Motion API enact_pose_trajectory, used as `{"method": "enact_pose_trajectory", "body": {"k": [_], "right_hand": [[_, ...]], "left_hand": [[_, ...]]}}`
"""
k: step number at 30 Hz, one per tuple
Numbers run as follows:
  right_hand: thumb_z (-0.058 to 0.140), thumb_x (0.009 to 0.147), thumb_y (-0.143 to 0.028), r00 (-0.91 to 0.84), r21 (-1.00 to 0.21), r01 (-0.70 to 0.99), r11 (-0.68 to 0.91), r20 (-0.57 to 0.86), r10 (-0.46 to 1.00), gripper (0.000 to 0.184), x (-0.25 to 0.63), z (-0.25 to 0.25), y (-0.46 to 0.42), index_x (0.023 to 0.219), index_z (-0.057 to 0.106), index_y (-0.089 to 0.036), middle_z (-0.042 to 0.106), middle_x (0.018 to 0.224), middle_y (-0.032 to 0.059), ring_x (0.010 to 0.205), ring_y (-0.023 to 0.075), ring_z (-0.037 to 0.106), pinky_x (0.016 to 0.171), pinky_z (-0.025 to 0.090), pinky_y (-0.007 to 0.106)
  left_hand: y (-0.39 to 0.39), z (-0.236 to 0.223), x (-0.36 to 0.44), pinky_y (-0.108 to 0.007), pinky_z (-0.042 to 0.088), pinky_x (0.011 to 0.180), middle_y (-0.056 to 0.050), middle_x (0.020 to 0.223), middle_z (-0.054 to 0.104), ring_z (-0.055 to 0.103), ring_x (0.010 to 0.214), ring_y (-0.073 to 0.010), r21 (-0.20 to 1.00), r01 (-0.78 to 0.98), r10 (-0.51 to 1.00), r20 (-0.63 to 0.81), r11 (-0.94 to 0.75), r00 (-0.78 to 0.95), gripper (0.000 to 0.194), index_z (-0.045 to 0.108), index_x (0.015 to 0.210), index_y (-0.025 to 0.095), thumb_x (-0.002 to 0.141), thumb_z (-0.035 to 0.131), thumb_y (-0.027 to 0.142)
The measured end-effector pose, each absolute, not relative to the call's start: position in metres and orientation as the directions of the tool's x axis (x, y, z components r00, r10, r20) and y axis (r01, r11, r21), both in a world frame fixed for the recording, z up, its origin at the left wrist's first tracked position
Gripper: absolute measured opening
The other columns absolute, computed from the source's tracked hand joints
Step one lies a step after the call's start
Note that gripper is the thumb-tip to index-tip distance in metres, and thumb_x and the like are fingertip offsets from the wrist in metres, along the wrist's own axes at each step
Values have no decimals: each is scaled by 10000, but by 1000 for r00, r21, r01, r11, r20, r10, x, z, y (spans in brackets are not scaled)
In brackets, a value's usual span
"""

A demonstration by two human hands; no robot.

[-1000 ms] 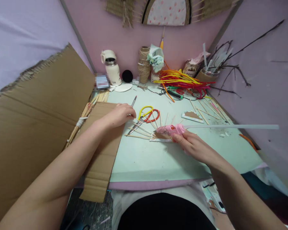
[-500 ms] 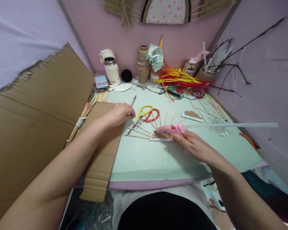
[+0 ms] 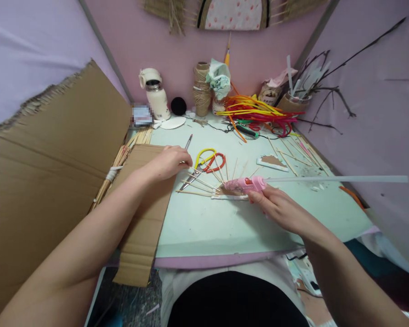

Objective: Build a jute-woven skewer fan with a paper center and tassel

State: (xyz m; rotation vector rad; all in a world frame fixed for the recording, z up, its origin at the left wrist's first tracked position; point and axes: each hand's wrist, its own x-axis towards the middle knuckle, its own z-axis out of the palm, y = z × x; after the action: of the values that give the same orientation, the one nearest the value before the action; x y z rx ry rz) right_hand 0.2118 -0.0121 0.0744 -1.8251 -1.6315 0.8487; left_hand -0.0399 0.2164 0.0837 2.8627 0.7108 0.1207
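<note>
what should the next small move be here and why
Perhaps add a dab from the glue gun at the cardboard piece: the right hand holds its nozzle close by the sticks fanning out there, and the left hand appears to pinch one.

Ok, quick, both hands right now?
Left hand: closed, pinching the end of a thin wooden stick.
Right hand: closed around the grip of a pink hot-glue gun.

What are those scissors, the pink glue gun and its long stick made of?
Scissors: silvery, likely metal blades; glossy yellow and red handles, probably plastic. Glue gun: smooth pink molding, apparently plastic. Glue stick: cloudy, translucent white, likely hot-melt glue.
</note>
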Motion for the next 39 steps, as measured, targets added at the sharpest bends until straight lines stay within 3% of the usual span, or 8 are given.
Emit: {"method": "enact_pose_trajectory", "body": {"k": [12, 14, 18, 20, 23, 25, 31, 39], "right_hand": [[469, 934, -576, 51, -725, 682, -94, -82, 995, 439, 213, 83, -12, 697, 667, -265, 615, 617, 42, 756, 265, 638, 722, 491, 358], [455, 944, -569, 29, -723, 686, -76, -77, 997, 434, 212, 89, -10, 778, 711, -260, 672, 711, 55, 836, 272, 658, 791, 504, 366], [408, 980, -528, -56, -753, 658, 4, -43, 997, 429, 211, 97, -10, 1107, 723, -266, 715, 1118, 64, 1077, 269, 637, 972, 462, 377], [397, 974, -563, 10, -748, 662, -45, -52, 999, 470, 212, 96, -13, 1125, 715, -253, 721, 1070, 65, 1005, 258, 655, 919, 484, 373], [395, 921, -677, 209, -771, 610, -185, -69, 976, 595, 214, 88, -21, 819, 726, -194, 647, 676, 45, 658, 203, 613, 646, 489, 320], [397, 891, -724, 272, -839, 511, -186, -48, 961, 639, 215, 80, -26, 677, 662, -183, 565, 576, 25, 551, 163, 537, 544, 435, 290], [459, 859, -736, 325, -970, 221, -96, -20, 945, 618, 222, 60, -30, 878, 693, -164, 539, 583, 3, 510, 139, 501, 479, 380, 266], [499, 828, -745, 393, -977, 160, -139, -66, 917, 609, 227, 55, -33, 842, 685, -166, 550, 570, 8, 493, 132, 485, 455, 371, 257]], "left_hand": [[213, 84, -31, -349, 360, 852, -42, 940, 729, 603, 970, -230, 208, 437, 450, 15, -875, 893, 175, 710, 832, 220, 861, 544, 173], [213, 83, -30, -350, 354, 859, -38, 940, 729, 601, 970, -228, 217, 430, 443, 11, -876, 897, 173, 704, 827, 219, 871, 543, 175], [212, 80, -27, -356, 344, 880, -33, 947, 727, 601, 980, -226, 250, 410, 426, 11, -877, 905, 150, 703, 832, 219, 888, 563, 214], [212, 79, -26, -358, 342, 885, -34, 948, 727, 603, 990, -228, 261, 402, 419, 9, -878, 908, 144, 708, 840, 220, 888, 572, 225], [211, 78, -22, -357, 345, 881, -36, 947, 727, 610, 989, -227, 258, 401, 417, 9, -879, 909, 144, 717, 846, 220, 886, 578, 223], [210, 77, -19, -358, 344, 881, -36, 952, 728, 613, 983, -224, 256, 395, 409, 3, -883, 913, 146, 721, 853, 222, 887, 579, 214], [203, 69, -8, -342, 339, 833, -46, 944, 738, 611, 967, -221, 247, 373, 384, -5, -894, 923, 136, 725, 838, 220, 878, 597, 194], [201, 65, 0, -354, 335, 832, -43, 962, 748, 614, 971, -217, 257, 326, 333, -18, -910, 943, 159, 722, 829, 210, 898, 578, 210]]}}
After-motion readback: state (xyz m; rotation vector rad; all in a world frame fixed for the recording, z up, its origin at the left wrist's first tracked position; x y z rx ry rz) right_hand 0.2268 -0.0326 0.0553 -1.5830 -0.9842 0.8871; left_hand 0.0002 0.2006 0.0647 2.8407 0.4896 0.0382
